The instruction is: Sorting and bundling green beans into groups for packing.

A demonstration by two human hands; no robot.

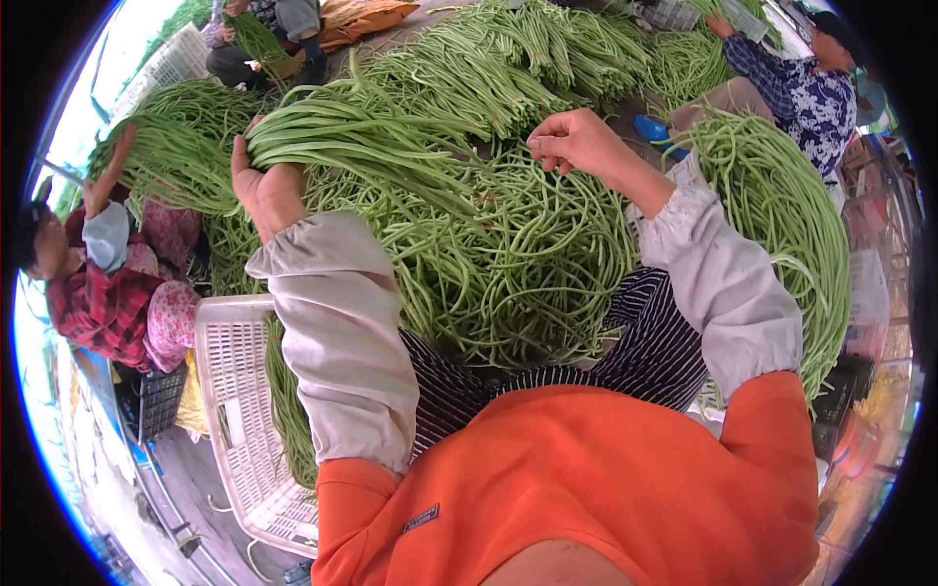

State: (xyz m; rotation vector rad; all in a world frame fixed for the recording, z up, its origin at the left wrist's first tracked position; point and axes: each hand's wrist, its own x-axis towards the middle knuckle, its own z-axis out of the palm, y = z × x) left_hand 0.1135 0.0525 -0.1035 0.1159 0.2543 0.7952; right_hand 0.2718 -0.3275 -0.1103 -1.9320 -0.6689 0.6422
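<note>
My left hand (271, 192) grips one end of a thick bundle of yardlong beans (352, 139). The beans' other ends reach to the right over a loose heap of yardlong beans (513, 256) lying between my knees. To the right of the bundle, my right hand (579, 145) is raised above the heap, apart from the beans. Its fingers are curled, the thumb against the index finger, and I see nothing between them. Small reddish bands (486, 227) lie on the heap.
Tied bean bundles (506, 66) lie beyond the heap. A white plastic crate (238, 410) with beans stands at my left. More beans (777, 234) drape over a crate at my right. Co-workers sit at left (110, 293), far left and right (813, 102), the left one holding beans.
</note>
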